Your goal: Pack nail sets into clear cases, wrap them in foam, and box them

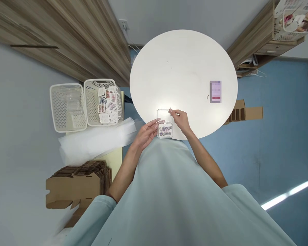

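Clear case (163, 114), rectangular and open

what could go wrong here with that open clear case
The open clear case sits at the near edge of the white table, so a nudge might tip it off. The right hand is at a corner of the lid; a tug there could shift the case. Its small shiny pieces might spill if loose; whether they are fixed can't be told.
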Demonstrator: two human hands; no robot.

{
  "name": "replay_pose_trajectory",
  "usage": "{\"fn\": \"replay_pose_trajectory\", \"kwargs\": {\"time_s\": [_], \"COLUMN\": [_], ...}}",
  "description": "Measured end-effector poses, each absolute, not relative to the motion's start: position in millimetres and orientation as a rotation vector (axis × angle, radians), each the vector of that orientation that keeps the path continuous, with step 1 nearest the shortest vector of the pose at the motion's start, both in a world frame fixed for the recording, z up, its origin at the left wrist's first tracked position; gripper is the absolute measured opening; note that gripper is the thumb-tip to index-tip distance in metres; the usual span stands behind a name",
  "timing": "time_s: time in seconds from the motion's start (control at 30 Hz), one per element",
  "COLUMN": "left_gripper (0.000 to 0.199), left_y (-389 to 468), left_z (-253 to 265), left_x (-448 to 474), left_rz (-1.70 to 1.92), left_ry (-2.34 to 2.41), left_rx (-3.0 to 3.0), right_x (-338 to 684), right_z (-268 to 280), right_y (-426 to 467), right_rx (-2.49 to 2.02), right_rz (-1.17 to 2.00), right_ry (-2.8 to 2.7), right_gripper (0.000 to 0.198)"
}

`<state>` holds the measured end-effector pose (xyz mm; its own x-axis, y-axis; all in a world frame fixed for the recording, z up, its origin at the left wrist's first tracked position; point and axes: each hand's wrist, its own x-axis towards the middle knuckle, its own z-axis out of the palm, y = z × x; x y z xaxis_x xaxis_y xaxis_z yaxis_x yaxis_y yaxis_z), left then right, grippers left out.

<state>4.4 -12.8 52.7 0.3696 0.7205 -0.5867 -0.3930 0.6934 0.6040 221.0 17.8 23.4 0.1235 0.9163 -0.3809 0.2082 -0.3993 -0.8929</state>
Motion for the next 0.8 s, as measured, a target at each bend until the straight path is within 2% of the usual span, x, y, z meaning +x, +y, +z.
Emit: {"fn": "replay_pose_trajectory", "kwargs": {"time_s": [0.3,0.53,0.8], "left_gripper": [0.050,0.044,0.032], "left_y": [-22.0,-16.3,-6.9], "left_z": [46.1,45.5,43.0], "left_x": [-5.7,-10.3,-6.5], "left_rz": [0.802,0.882,0.913], "left_ry": [0.976,1.019,1.007], "left_rx": [0.344,0.329,0.341], "right_x": [207.7,215.5,222.8], "right_z": [41.4,81.9,88.7], "right_y": [19.4,2.4,-32.0], "right_rx": [-1.679,-1.569,-1.505], "right_rz": [1.268,1.154,1.283], "right_ry": [-1.096,-1.223,-1.335], "right_gripper": [0.059,0.049,0.039]}}
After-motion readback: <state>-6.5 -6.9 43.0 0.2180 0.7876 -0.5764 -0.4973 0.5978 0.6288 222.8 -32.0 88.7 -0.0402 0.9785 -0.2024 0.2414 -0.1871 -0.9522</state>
